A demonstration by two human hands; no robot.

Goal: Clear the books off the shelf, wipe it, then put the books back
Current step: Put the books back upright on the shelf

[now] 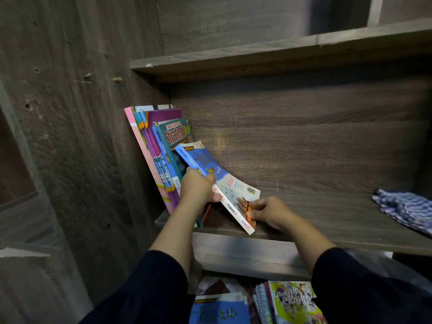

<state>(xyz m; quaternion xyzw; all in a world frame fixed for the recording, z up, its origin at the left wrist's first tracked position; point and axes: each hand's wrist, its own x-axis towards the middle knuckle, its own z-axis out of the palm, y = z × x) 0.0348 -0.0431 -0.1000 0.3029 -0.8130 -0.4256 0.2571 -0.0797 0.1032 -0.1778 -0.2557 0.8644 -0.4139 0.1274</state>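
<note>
Several books [161,146] lean against the left wall of the dark wooden shelf [327,220]. Two more books tilt to the right of them: a blue one [201,160] and a white and blue one [236,192]. My left hand [198,188] grips the blue book by its spine. My right hand [268,213] pinches the lower corner of the white and blue book near the shelf's front edge. A blue and white patterned cloth [404,209] lies on the shelf at the far right.
Another shelf board [257,57] runs above. Below the shelf's front edge, more books [257,302] lie piled, one blue and one with a green and white cover. A wooden side panel [81,136] stands at the left.
</note>
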